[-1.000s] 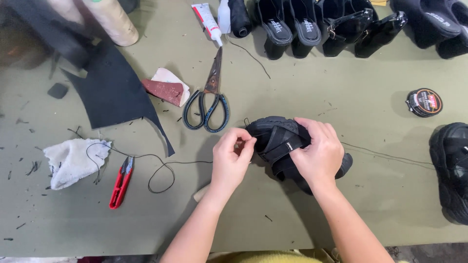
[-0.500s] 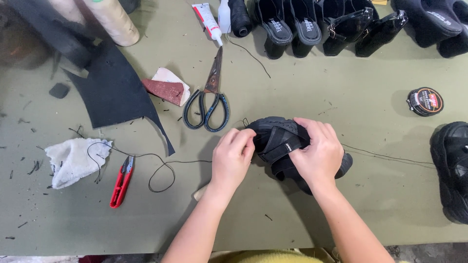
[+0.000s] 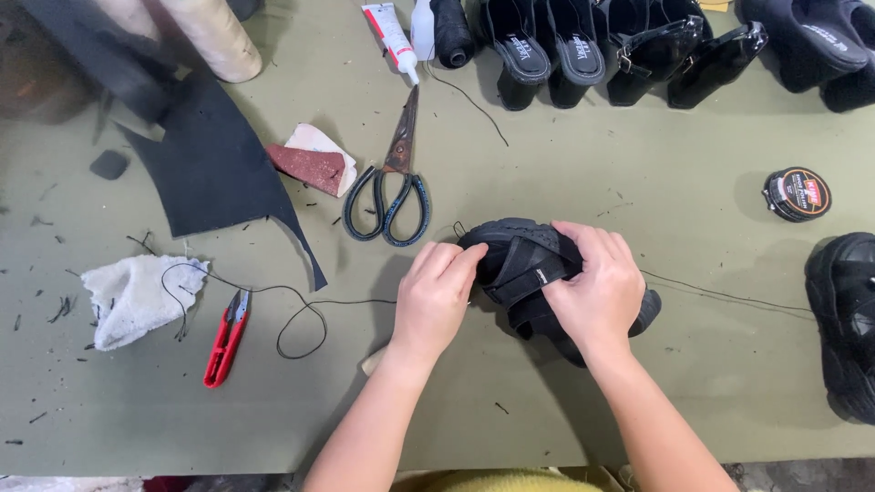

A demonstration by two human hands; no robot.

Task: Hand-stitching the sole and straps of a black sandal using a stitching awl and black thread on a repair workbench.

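A black strapped shoe (image 3: 524, 264) lies on the green table (image 3: 547, 164) in the middle of the head view. My right hand (image 3: 597, 292) grips it from the right, fingers curled over its top and straps. My left hand (image 3: 436, 296) presses against its left end, fingertips on the toe and strap. A thin black thread (image 3: 729, 296) runs from the shoe off to the right, and another thread (image 3: 301, 314) loops away to the left.
Large scissors (image 3: 392, 187) lie just above my left hand. Red thread snips (image 3: 226, 339) and a white rag (image 3: 137, 296) sit at the left, by a black leather sheet (image 3: 214, 169) and sandpaper (image 3: 314, 164). Black shoes (image 3: 592, 46) line the far edge; a polish tin (image 3: 797, 193) and black shoe (image 3: 843, 319) are right.
My left hand has slid right, onto the shoe's toe and strap. My right hand and the shoe have stayed in place.
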